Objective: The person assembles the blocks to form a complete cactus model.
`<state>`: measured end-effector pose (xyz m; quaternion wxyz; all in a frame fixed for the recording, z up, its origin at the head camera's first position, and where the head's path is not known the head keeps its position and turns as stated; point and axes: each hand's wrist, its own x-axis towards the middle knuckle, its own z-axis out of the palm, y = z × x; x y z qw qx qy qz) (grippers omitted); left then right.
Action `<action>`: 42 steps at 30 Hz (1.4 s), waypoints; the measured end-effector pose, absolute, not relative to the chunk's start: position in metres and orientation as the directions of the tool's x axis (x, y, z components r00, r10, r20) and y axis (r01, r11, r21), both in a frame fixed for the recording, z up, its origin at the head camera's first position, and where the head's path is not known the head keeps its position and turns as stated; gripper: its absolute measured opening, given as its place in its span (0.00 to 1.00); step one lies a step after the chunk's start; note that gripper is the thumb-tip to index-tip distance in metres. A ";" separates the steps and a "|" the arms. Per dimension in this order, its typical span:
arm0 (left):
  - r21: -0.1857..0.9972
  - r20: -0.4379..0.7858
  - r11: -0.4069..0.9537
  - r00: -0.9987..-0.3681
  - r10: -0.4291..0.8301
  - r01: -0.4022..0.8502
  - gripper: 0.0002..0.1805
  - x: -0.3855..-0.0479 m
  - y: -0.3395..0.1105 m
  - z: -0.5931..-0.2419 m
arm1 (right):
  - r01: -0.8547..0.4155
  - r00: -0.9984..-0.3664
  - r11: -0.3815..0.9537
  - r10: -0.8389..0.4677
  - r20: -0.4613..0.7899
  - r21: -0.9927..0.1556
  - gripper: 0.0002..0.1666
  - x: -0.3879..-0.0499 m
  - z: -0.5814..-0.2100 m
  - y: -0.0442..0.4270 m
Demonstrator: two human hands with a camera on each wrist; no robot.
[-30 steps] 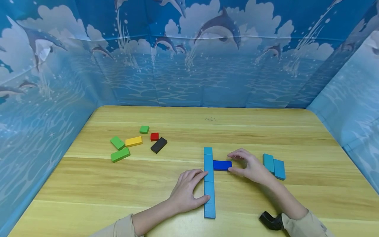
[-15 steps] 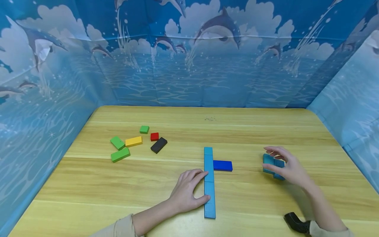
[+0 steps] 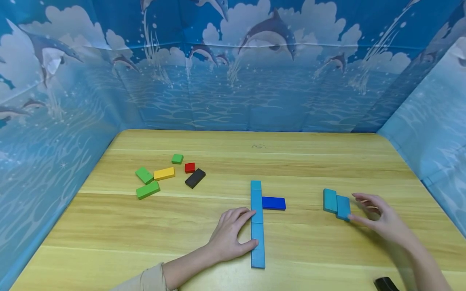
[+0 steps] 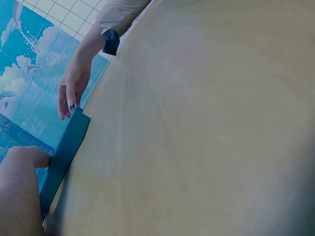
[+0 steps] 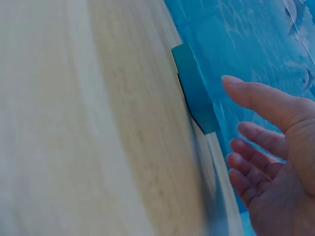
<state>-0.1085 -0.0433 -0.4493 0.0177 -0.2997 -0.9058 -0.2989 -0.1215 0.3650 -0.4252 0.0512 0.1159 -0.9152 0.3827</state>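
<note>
A row of light blue blocks [image 3: 257, 232] runs lengthwise down the middle of the table, with a dark blue block [image 3: 274, 203] sticking out from its right side. My left hand [image 3: 231, 234] rests against the row's left side, forefinger and thumb spread and touching it. Over at the right, two light blue blocks [image 3: 329, 201] lie side by side, slightly offset. Just right of that pair is my right hand [image 3: 382, 220], fingers spread and bent a little, holding nothing. The right wrist view shows the hand [image 5: 275, 147] apart from a teal-looking block [image 5: 196, 88].
At the left lie several loose blocks: green [image 3: 148, 190], yellow [image 3: 164, 173], red [image 3: 190, 167] and black [image 3: 195, 178]. A dolphin-patterned cloth [image 3: 225, 101] stands around the wooden table's [image 3: 291, 157] back and sides. A black object [image 3: 386, 284] sits by the right forearm.
My right hand has left the dark blue block, passed over the light blue pair and moved to its right. My left hand has stayed on the row.
</note>
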 end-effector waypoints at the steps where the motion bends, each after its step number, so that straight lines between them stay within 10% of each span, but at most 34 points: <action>1: 0.529 0.213 0.642 -0.819 0.533 0.555 0.36 -0.109 -0.043 -0.450 | -0.232 -0.973 0.687 -0.168 0.161 -0.689 0.35 -0.120 -0.425 0.366; 42: 0.536 0.214 0.637 -0.819 0.532 0.554 0.36 -0.109 -0.044 -0.451 | -0.235 -0.972 0.729 -0.182 0.149 -0.643 0.37 -0.122 -0.434 0.362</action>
